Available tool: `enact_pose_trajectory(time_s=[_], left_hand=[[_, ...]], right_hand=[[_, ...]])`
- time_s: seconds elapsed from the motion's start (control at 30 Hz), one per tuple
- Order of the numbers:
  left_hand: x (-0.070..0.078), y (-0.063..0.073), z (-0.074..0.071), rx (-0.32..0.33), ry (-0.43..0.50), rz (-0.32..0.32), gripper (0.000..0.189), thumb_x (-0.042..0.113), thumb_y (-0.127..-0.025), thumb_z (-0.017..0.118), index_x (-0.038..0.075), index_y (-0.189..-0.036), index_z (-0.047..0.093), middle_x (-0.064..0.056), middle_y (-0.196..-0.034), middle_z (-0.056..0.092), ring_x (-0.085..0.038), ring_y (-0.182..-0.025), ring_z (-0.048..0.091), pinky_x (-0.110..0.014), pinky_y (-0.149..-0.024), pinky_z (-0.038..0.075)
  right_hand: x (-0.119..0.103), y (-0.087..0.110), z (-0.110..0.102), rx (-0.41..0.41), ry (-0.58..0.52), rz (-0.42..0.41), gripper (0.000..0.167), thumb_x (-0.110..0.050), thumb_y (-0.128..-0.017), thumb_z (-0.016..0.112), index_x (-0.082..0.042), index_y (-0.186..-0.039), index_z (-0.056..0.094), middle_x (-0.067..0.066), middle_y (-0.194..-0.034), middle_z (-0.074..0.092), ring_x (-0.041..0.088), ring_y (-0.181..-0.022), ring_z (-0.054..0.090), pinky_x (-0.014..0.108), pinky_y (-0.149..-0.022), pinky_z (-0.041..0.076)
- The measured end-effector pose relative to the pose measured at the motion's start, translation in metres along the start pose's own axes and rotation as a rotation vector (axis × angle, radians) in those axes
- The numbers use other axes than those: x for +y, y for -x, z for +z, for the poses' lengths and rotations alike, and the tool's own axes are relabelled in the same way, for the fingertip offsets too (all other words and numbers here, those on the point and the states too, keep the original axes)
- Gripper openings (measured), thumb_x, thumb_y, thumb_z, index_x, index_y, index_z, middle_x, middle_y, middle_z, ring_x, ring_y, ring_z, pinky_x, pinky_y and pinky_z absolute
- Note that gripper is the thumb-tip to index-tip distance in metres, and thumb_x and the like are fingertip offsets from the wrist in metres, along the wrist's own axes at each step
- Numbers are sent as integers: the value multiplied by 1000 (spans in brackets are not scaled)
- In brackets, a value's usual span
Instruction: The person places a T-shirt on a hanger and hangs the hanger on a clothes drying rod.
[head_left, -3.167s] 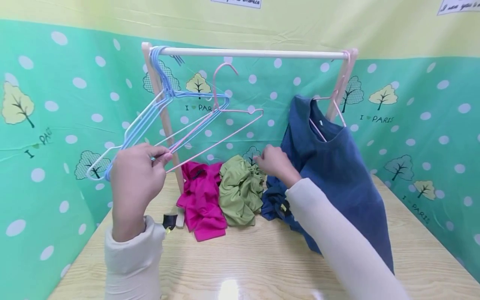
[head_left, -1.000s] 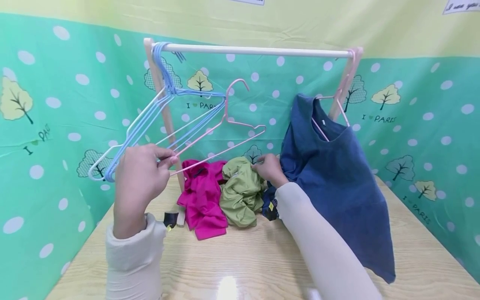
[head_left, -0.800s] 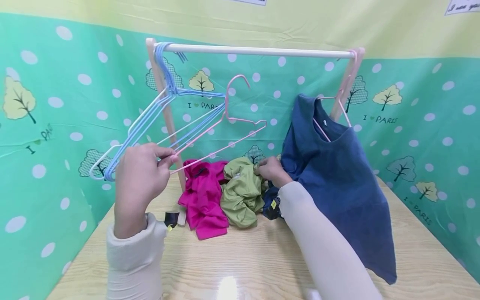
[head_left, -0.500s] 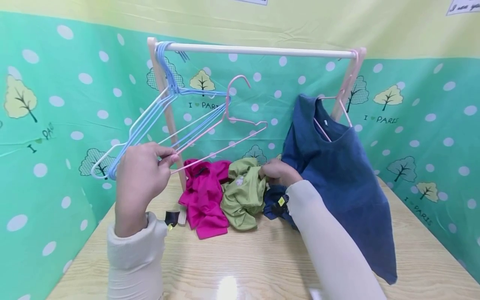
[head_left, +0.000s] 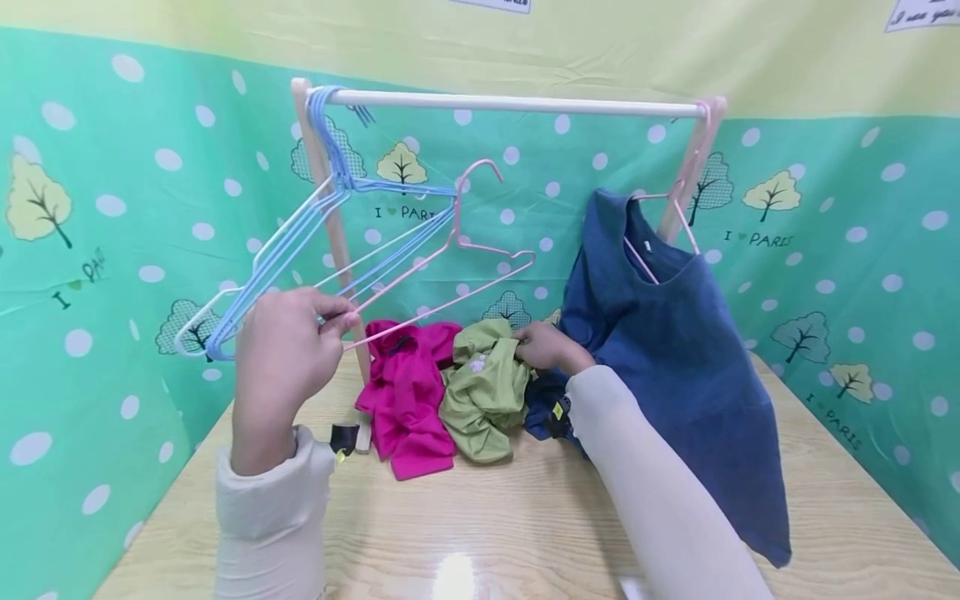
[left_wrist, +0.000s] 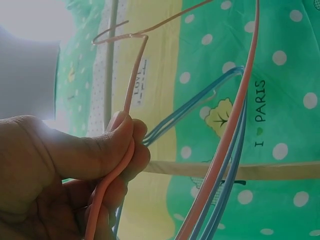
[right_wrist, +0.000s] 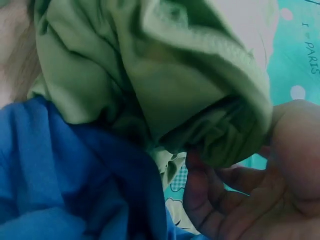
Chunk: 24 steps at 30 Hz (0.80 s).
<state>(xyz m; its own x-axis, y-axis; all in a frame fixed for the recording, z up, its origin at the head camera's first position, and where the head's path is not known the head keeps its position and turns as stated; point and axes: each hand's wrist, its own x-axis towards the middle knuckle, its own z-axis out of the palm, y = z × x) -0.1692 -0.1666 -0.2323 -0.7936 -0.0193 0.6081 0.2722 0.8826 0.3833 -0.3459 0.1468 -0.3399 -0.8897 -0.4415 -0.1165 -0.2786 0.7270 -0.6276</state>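
Observation:
My left hand [head_left: 292,350] pinches a pink wire hanger [head_left: 442,310] by its shoulder, between thumb and fingers. In the left wrist view the thumb presses on the pink wire [left_wrist: 135,75]. The hanger's hook points up and away from the rack. At the back of the table my right hand [head_left: 551,346] holds the edge of a crumpled green garment [head_left: 483,400]. The right wrist view has its thumb and fingers [right_wrist: 200,200] around a fold of the green cloth [right_wrist: 185,85]. Blue cloth [right_wrist: 65,175] lies right beside it.
A rack with a white rod [head_left: 510,103] stands behind. Several blue hangers [head_left: 341,179] hang at its left. A dark blue garment [head_left: 675,375] hangs on a pink hanger at the right. A magenta garment [head_left: 408,408] lies beside the green one on the wooden table [head_left: 420,533].
The right hand has come down from above the clothes and taken hold of the green garment, shifting its folds. The pink hanger has tilted lower in the left hand.

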Motion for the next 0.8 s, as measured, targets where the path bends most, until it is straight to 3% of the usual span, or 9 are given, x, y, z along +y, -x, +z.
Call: enact_pose_trajectory(time_s=[0.07, 0.1, 0.2, 0.33, 0.47, 0.6, 0.73, 0.8], left_hand=[[-1, 1, 0, 0, 0, -3, 13, 11, -90, 78, 6, -101, 82, -15, -93, 77, -23, -55, 48, -34, -47, 33], [-1, 1, 0, 0, -1, -2, 13, 11, -90, 78, 6, -101, 82, -15, -93, 77, -23, -54, 48, -35, -47, 34], [-3, 2, 0, 8, -3, 10, 13, 11, -90, 78, 6, -101, 82, -15, -91, 76, -23, -54, 47, -35, -48, 34], [-3, 2, 0, 21, -1, 26, 12, 10, -90, 78, 5, -100, 82, -15, -90, 75, -23, -54, 47, -34, -46, 33], [-2, 2, 0, 20, 10, 27, 12, 10, -90, 78, 5, -100, 82, -15, -90, 76, -23, -55, 47, -33, -45, 32], [-1, 1, 0, 28, 15, 33, 11, 10, -90, 78, 5, -98, 83, -14, -89, 76, -23, -55, 47, -33, -46, 32], [-2, 2, -2, 54, 11, 57, 10, 10, -89, 78, 5, -97, 83, -14, -87, 75, -23, -56, 47, -34, -47, 32], [-3, 2, -4, 61, 11, 63, 10, 10, -89, 79, 5, -97, 83, -14, -86, 75, -23, -57, 48, -35, -48, 33]], right_hand=[[0, -1, 1, 35, 9, -36, 44, -6, -101, 44, -5, -142, 61, 5, -79, 62, 12, -46, 29, 29, -53, 33], [-1, -1, 1, 43, -7, -33, 43, -8, -103, 43, -6, -142, 60, 3, -69, 55, 12, -46, 28, 29, -53, 32], [-4, 0, 2, 106, -74, -48, 33, -12, -105, 43, -7, -121, 72, 0, -62, 35, 14, -49, 29, 30, -55, 32], [-6, 3, 2, 238, -193, -59, 27, -15, -106, 47, -10, -93, 69, 2, -71, 48, 19, -58, 40, 32, -60, 37], [-8, 4, -3, 318, -315, -47, 24, -19, -106, 47, -8, -94, 64, 2, -75, 48, 20, -64, 43, 34, -64, 39], [-12, 4, -13, 321, -409, -23, 23, -24, -109, 43, -6, -97, 52, 2, -74, 40, 18, -60, 39, 34, -62, 38], [-15, 4, -25, 308, -477, 21, 18, -20, -110, 43, -8, -113, 56, 2, -83, 50, 15, -61, 46, 33, -61, 43], [-16, 4, -30, 305, -505, 53, 22, -19, -109, 45, -4, -110, 60, 3, -85, 53, 14, -63, 50, 32, -62, 47]])
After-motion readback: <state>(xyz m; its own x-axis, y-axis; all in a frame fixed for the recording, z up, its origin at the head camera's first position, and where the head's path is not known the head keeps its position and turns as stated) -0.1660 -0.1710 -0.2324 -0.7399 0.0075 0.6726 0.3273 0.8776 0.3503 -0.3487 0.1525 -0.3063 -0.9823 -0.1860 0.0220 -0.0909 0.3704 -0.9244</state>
